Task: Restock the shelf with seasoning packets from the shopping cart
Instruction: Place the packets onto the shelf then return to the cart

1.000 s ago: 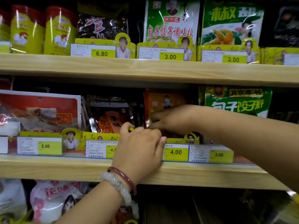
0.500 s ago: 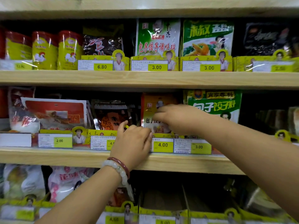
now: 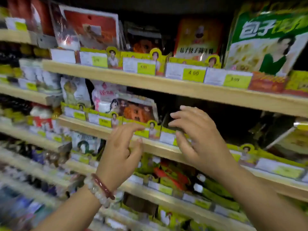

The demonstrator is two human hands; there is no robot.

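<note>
the shelf boards (image 3: 183,88) look like pale, matt wood. the seasoning packets (image 3: 263,39) are glossy plastic film, the price labels (image 3: 193,75) smooth paper.

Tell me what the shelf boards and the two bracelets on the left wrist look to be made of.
Shelf boards: pale wood or wood-look laminate, matte, with faint grain along the front edge; the blur leaves it open. Red bracelet: a smooth glossy band, perhaps plastic, glass or stone. White bracelet: round translucent milky beads, jade-like stone or glass by their look.
</note>
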